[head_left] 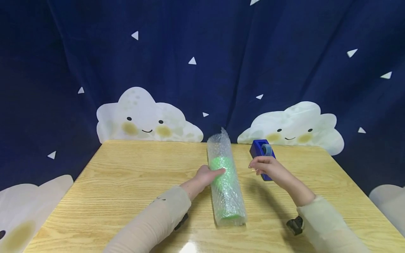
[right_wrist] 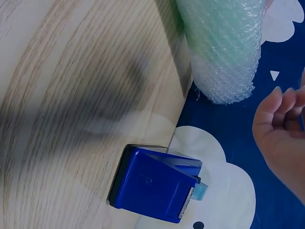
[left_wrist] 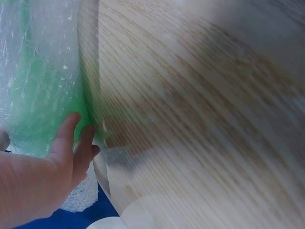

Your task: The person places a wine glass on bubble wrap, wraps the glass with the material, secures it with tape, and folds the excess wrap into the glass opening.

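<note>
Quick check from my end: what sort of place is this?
Probably a small indoor packing spot: a pale wood-grain table stands before a navy curtain printed with smiling white clouds, and on it are a green cylindrical bundle in clear bubble wrap and a blue tape dispenser.

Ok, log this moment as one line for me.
left hand: touching bubble-wrapped roll | right hand: raised near blue tape dispenser, grip unclear | bubble-wrapped roll: lying on wooden table
</note>
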The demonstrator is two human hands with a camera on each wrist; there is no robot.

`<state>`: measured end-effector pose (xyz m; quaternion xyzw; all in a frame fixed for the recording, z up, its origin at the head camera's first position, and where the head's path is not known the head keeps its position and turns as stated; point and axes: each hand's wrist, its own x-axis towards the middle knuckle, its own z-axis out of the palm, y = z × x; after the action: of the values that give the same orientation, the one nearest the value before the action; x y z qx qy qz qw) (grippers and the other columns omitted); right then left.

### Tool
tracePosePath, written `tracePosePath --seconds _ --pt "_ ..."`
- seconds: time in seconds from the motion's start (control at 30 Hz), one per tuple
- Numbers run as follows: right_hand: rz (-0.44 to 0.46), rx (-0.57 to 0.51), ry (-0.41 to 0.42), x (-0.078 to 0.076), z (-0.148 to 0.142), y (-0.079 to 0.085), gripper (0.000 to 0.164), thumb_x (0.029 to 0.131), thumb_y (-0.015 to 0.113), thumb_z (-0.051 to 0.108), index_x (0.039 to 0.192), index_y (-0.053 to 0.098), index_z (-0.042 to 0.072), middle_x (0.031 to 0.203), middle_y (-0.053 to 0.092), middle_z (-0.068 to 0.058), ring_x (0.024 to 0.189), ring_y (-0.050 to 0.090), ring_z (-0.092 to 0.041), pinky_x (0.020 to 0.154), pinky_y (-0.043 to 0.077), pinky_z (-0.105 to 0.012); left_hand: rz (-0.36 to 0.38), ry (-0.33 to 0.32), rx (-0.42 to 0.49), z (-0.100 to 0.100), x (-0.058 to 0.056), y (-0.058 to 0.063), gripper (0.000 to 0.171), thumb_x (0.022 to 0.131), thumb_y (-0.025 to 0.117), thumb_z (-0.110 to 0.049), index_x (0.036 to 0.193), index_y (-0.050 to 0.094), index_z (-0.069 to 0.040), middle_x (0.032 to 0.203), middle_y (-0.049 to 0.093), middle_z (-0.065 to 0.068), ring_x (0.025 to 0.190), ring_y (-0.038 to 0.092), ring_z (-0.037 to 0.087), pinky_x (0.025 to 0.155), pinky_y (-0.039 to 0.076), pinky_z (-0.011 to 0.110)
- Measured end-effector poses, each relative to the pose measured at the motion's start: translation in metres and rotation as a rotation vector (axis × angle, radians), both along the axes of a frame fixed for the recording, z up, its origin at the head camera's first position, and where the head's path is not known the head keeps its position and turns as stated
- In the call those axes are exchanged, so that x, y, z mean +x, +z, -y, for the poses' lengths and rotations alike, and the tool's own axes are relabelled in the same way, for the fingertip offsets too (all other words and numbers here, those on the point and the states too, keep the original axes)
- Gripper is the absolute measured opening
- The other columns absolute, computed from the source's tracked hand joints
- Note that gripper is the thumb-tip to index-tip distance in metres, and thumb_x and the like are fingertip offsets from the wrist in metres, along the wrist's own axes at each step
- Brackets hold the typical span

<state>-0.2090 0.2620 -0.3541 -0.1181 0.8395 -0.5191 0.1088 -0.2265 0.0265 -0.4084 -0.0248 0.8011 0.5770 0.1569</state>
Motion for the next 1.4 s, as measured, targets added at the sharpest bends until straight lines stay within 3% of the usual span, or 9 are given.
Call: tracePosePath --seconds 0.23,0.37,0.47,0.67,0.83,0.97,1.1,1.27,1.4 --pt "-0.024 0.021 0.008 0.0 0.005 -0.003 0.019 0.095 0.053 0.019 0.098 0.06 0.002 0.086 0.056 0.006 0.076 0.054 -0.011 0.073 0.05 -0.028 -0.002 -0.006 0.011 0.0 0.001 0.001 0.083 0.083 0.067 -0.038 0.137 0.03 0.014 0.138 0.04 0.029 0.127 0.041 0.041 0.108 0.036 0.049" --pt "0.022 -0.067 -0.015 0.0 0.008 -0.003 0.014 0.095 0.05 0.019 0.089 0.062 0.015 0.09 0.058 0.011 0.08 0.054 -0.007 0.076 0.05 -0.025 0.002 -0.004 0.015 -0.001 0.001 0.001 0.083 0.083 0.066 -0.038 0.137 0.031 0.013 0.138 0.04 0.028 0.127 0.042 0.04 0.108 0.036 0.048" --pt "0.058 -0.155 0.003 0.0 0.011 -0.004 0.021 0.095 0.048 0.015 0.084 0.063 0.023 0.089 0.06 0.014 0.083 0.054 -0.004 0.076 0.05 -0.021 0.008 0.002 0.013 -0.002 0.001 0.001 0.082 0.083 0.067 -0.038 0.136 0.032 0.013 0.137 0.042 0.028 0.126 0.043 0.04 0.107 0.037 0.048" --pt "0.07 -0.208 0.038 -0.002 0.019 -0.01 0.022 0.095 0.049 0.012 0.085 0.067 0.021 0.091 0.063 0.013 0.087 0.053 -0.002 0.076 0.049 -0.02 0.004 0.011 0.002 -0.004 0.002 0.001 0.08 0.082 0.068 -0.038 0.134 0.035 0.013 0.132 0.046 0.027 0.122 0.047 0.038 0.105 0.039 0.047" --pt "0.084 -0.178 0.014 -0.003 0.028 -0.014 0.026 0.095 0.051 0.02 0.112 0.066 0.006 0.107 0.06 0.015 0.089 0.051 -0.004 0.072 0.046 -0.02 -0.003 0.007 -0.024 -0.004 0.002 0.002 0.081 0.082 0.067 -0.04 0.134 0.035 0.014 0.134 0.045 0.028 0.122 0.047 0.039 0.105 0.039 0.048" --pt "0.096 -0.196 0.008 -0.002 0.037 -0.019 0.046 0.096 0.05 0.021 0.137 0.044 0.001 0.109 0.055 0.011 0.085 0.049 -0.007 0.072 0.045 -0.021 0.005 0.005 -0.029 -0.005 0.002 0.002 0.082 0.083 0.067 -0.041 0.135 0.034 0.013 0.135 0.045 0.027 0.123 0.047 0.038 0.105 0.039 0.047" --pt "-0.029 -0.148 0.024 0.001 0.05 -0.026 0.059 0.094 0.052 0.013 0.147 0.026 0.003 0.104 0.057 -0.004 0.094 0.053 -0.01 0.08 0.047 -0.024 0.011 -0.004 -0.016 -0.004 0.001 0.001 0.081 0.084 0.065 -0.041 0.136 0.033 0.013 0.136 0.044 0.027 0.123 0.046 0.038 0.105 0.039 0.047" --pt "-0.297 0.098 -0.012 0.007 0.07 -0.036 0.076 0.084 0.065 0.006 0.148 0.023 0.007 0.125 0.05 -0.022 0.114 0.045 -0.032 0.092 0.044 -0.045 -0.001 -0.014 -0.018 -0.003 0.0 0.0 0.083 0.084 0.065 -0.041 0.136 0.032 0.014 0.137 0.042 0.029 0.125 0.044 0.04 0.105 0.038 0.05" --pt "-0.327 0.215 -0.044 0.01 0.08 -0.045 0.08 0.082 0.07 0.012 0.148 0.024 0.013 0.143 0.03 -0.024 0.128 0.027 -0.041 0.1 0.032 -0.064 -0.007 -0.023 -0.003 -0.002 0.0 -0.001 0.084 0.083 0.066 -0.041 0.136 0.032 0.014 0.138 0.04 0.03 0.126 0.042 0.041 0.106 0.037 0.05"
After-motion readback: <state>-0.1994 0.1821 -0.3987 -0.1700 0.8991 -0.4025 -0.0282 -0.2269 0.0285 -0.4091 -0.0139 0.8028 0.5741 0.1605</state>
